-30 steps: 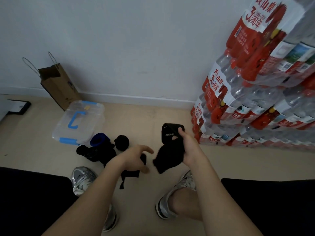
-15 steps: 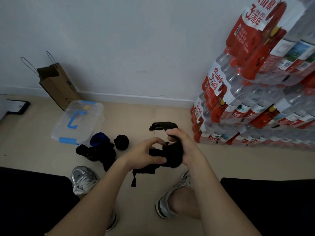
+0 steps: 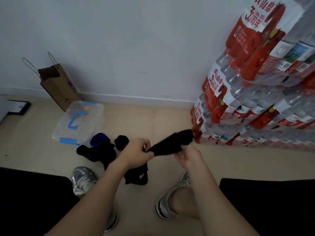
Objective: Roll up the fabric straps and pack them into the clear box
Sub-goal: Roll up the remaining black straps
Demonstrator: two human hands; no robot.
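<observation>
Black strap [image 3: 172, 144] spans two hands: left hand [image 3: 136, 155] pinches one end, right hand [image 3: 187, 155] curls round its middle. One clear box [image 3: 80, 121] stands on the floor [image 3: 162, 120], with one blue roll [image 3: 99, 139] and several black rolls [image 3: 121, 141] beside its near corner.

Straight ahead of you there is open floor [image 3: 150, 120], all the way to the wall [image 3: 136, 48]. Your left hand [image 3: 136, 154] has room to pass there. On your right the big stack of water bottles [image 3: 247, 108] blocks the way, and the far end of the black strap [image 3: 172, 143] looks very near it. The clear box [image 3: 78, 123] is ahead on your left, lid on. A pile of rolled straps [image 3: 100, 149] lies just beside its near side, in the way. A paper bag [image 3: 58, 86] stands behind the box.
</observation>
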